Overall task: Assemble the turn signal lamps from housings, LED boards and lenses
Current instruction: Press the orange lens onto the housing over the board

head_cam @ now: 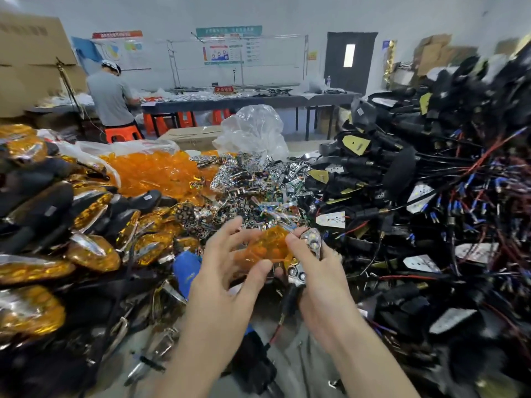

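Observation:
My left hand holds an orange lens between thumb and fingers, low in the middle of the view. My right hand grips a lamp housing with a chrome reflector and white LEDs in it, touching the lens's right end. A wire hangs down from the housing. Behind my hands lie loose orange lenses and a heap of chrome reflectors and LED boards. Black housings with wires are piled at the right.
Finished amber lamps are stacked at the left. A clear plastic bag stands behind the piles. A person works at a long table in the back, with orange stools under it. Cardboard boxes stand at the far left and right.

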`<state>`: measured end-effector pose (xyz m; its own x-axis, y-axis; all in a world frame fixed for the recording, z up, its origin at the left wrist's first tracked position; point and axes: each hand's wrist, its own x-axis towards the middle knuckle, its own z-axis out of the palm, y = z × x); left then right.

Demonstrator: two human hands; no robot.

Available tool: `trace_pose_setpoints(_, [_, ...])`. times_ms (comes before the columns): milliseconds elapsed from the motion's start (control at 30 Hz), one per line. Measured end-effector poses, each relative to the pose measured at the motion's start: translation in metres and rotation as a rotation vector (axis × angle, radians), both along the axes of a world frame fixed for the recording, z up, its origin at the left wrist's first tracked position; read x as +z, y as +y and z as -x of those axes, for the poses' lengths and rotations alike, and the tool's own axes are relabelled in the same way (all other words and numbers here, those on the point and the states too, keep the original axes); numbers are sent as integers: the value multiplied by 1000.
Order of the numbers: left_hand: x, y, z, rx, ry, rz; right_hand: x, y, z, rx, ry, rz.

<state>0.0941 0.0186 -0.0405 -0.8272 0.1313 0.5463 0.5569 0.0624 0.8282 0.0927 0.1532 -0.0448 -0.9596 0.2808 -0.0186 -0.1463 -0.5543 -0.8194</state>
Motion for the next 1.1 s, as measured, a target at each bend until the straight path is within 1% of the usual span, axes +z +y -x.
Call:
trace_pose_setpoints(33, [0, 1, -1, -39, -59, -53, -1, -3, 1, 18, 4, 3])
trace_pose_setpoints(133, [1, 1, 1, -79, -99, 54, -8, -10, 5, 14, -33, -39])
trace_pose_setpoints(167, [1, 0, 2, -78, -100, 59, -10, -12, 5, 18, -40, -58])
trace_pose_setpoints(267, [3, 0, 1, -68, -92, -50, -7, -13, 7, 42, -41, -77])
trace_pose_setpoints(333, [4, -2, -2, -65, -103, -141, 1, -8, 8, 29, -24, 59])
trace_pose_setpoints(400, [4, -3, -6, -64, -122, -144, 9, -2, 7, 10, 32, 204])
trace_pose_setpoints(433, [3, -2, -7, -74, -138, -130, 11, 1, 5, 6, 62, 239])
trace_pose_setpoints(500, [0, 2, -10, -107, -147, -107, 12, 6, 1, 5, 110, 254])
trace_pose_setpoints(633, [-4, 7, -13, -125, -102, -46, 15, 6, -4, 8, 170, 280])
trace_pose_setpoints(900, [-5, 7, -16, -129, -37, -72, 15, 5, -7, -8, 234, 145])
trace_pose_setpoints(1100, [-9, 7, -15, -125, -26, -34, 14, 3, -10, -9, 257, 34])
